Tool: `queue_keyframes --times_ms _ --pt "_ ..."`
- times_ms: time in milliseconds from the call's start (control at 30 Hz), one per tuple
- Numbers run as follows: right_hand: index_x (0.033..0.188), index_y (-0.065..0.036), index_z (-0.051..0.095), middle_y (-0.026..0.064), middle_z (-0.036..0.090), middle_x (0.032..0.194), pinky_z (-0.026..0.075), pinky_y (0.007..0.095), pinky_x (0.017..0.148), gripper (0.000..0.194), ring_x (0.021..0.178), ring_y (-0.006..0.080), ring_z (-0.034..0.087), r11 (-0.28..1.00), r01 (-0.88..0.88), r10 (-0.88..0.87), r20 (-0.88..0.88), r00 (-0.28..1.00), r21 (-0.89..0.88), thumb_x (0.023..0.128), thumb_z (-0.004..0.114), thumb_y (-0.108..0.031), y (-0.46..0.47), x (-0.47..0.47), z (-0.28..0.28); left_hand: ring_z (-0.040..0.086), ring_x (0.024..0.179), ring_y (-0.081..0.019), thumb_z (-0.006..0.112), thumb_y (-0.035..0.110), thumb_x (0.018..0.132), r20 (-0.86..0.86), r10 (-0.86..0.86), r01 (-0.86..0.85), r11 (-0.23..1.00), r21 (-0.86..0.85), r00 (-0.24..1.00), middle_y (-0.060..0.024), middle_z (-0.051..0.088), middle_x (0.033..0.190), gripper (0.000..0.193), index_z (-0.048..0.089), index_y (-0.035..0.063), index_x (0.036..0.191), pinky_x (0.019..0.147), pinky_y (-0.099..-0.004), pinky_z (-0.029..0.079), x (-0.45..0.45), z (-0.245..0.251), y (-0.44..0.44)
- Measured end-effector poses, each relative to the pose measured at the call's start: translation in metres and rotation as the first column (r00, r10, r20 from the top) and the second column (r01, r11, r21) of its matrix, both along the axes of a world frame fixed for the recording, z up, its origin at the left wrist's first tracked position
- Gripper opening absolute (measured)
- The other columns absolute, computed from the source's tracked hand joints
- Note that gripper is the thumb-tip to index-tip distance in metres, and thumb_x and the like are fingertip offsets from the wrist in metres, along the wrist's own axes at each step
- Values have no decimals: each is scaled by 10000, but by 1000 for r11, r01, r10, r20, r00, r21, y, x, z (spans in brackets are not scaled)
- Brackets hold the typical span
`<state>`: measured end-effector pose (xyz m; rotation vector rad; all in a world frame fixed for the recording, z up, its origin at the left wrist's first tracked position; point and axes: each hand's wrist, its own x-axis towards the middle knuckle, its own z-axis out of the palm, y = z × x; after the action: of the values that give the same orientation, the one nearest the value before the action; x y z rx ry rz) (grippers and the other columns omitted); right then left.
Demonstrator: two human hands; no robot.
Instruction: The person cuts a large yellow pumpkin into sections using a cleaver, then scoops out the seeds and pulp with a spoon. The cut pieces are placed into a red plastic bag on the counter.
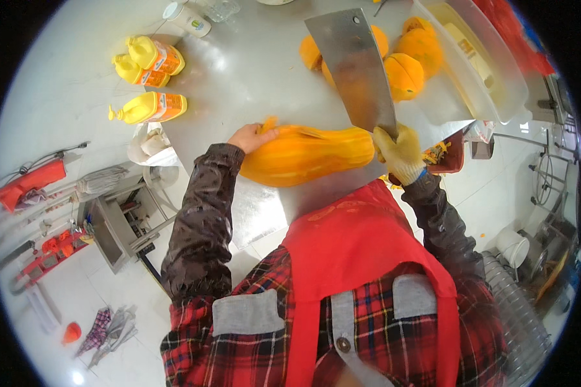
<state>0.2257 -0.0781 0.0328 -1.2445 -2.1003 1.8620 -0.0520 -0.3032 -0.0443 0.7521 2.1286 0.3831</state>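
A long peeled orange squash (305, 157) lies crosswise on the metal table (252, 72) in front of me. My left hand (254, 139), bare, holds its thick left end, with the thumb on top. In a pale yellow knitted glove, my right hand (401, 152) grips a wide cleaver (356, 67) by its handle, which the fingers hide. The blade points up and away from me, raised beside the squash's narrow right end. Several peeled orange squash pieces (405, 75) sit behind the blade, partly covered by it.
A translucent plastic bin (506, 92) stands at the far right, holding a pale container. Yellow jugs (155, 107) and a white lidded tub (186, 19) are at the left. Peelings fill a red-brown container (452, 155) below the right edge. A white bag (152, 145) hangs near the left edge.
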Motion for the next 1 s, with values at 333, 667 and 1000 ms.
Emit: queue_keyframes --times_ms 333,667,1000 --pt "926 0 626 210 637 735 486 414 606 198 665 363 635 924 93 -96 -11 995 371 854 546 -166 -5 84 -12 621 871 -253 654 293 858 -201 -420 427 904 -4 885 -160 648 894 353 574 52 1102 785 -341 489 29 31 77" --pt "975 -40 620 216 625 749 485 445 634 197 717 396 620 875 136 -137 -32 990 464 850 558 -180 -5 129 -23 665 907 -258 701 143 825 572 80 -193 971 141 817 -173 619 1049 378 543 -36 1118 789 -312 531 51 11 119" --pt "935 -71 605 186 646 766 484 508 664 206 726 406 623 837 -138 43 188 981 529 881 502 -241 -5 123 -20 554 1133 -298 693 546 718 -484 -679 647 715 -266 552 -220 556 1217 821 430 108 1361 923 -421 438 131 28 86"
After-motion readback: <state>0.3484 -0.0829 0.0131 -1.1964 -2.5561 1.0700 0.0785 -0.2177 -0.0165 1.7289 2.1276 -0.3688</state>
